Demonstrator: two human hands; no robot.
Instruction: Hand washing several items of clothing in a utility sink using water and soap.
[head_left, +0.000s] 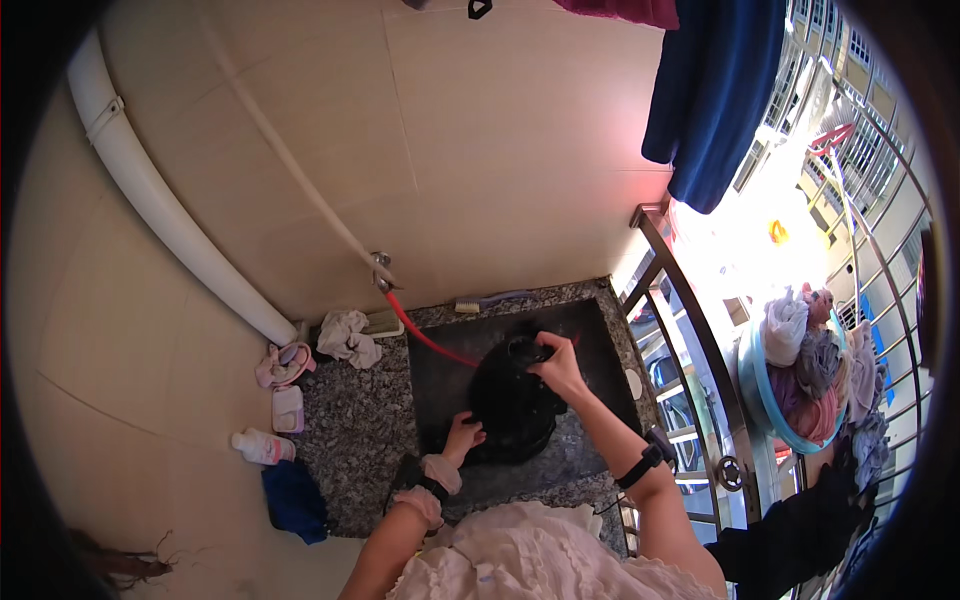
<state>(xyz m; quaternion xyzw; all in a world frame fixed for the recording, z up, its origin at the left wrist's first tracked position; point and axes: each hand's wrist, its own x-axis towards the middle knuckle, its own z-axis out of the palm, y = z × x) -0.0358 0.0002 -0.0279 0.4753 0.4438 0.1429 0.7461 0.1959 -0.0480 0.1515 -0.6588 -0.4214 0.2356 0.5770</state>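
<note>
A dark, wet-looking cloth garment (510, 409) is bunched in a dark rectangular sink basin (442, 379) set in a speckled stone counter. My right hand (559, 367) pinches the garment's upper end, lifted above the basin. My left hand (463, 439) grips its lower left edge near the basin's front. A red hose (427, 341) runs from the metal wall tap (382, 270) towards the garment, which hides its end. A brush (480, 304) with a long handle lies on the ledge behind the basin.
Left on the counter (352, 435) are crumpled pale cloth (349, 339), a soap box (288, 409), a white bottle (262, 447) and blue cloth (294, 500). A metal railing (697, 322) borders the right side. Beyond it stands a blue basin (757, 405) of laundry. Dark blue clothing (712, 97) hangs above.
</note>
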